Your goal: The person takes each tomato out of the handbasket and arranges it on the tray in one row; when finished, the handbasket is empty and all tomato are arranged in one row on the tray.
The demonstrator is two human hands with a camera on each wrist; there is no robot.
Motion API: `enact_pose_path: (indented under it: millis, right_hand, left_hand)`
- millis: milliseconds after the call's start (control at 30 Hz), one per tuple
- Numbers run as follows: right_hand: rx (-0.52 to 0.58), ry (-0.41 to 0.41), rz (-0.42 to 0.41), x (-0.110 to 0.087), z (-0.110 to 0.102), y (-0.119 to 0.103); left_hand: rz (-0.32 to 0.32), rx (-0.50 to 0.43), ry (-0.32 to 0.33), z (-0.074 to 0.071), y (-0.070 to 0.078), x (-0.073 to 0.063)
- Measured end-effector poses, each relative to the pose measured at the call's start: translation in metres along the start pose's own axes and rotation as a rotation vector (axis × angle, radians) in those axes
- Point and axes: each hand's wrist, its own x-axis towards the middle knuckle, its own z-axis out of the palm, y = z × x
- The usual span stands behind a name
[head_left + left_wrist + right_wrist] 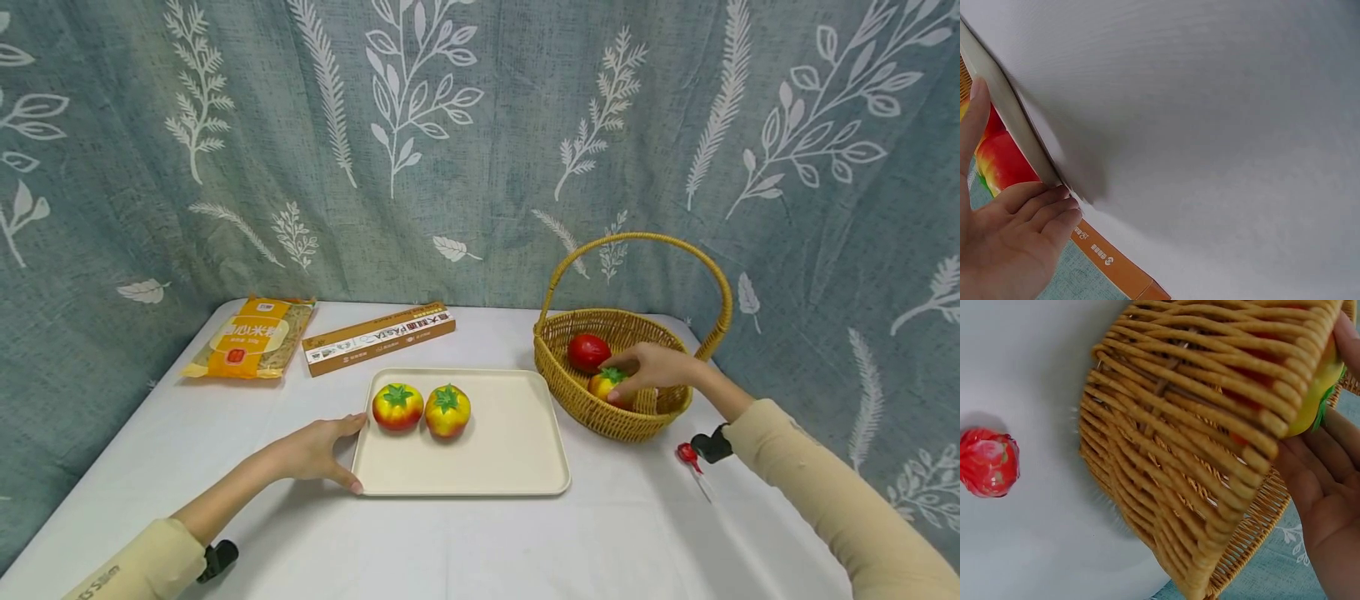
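Note:
In the head view, my right hand [651, 372] reaches into the wicker basket [611, 429] and grips a yellow-and-red toy tomato [609, 383] with a green top. The right wrist view shows this tomato [1314, 400] between thumb and fingers, partly behind the woven wall. A red round fruit [588, 353] lies beside it in the basket. My left hand [318, 450] touches the left edge of the cream tray [495, 467], thumb and fingers spread along the rim. Two more toy tomatoes, one at left [397, 407] and one beside it [447, 411], sit on the tray.
A red lollipop [687, 453] lies right of the basket, near my right sleeve. Behind the tray are a pasta box [380, 338] and a yellow bag of grain [253, 337]. The basket's tall handle [637, 237] arches overhead. A patterned curtain [480, 150] backs the white table.

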Motion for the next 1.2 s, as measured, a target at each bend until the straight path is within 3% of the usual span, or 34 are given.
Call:
enact_pose_path:
  millis: [600,1200]
  right_hand:
    - [0.133,0.16,-0.012,-0.021,-0.016,-0.009]
    - [0.194,0.366,-0.062,-0.023,-0.005,-0.038]
  left_hand:
    - [0.005,0.003,0.005,0.001,-0.001,0.001]
    - [0.005,0.001,0.0,0.0,0.001,0.0]
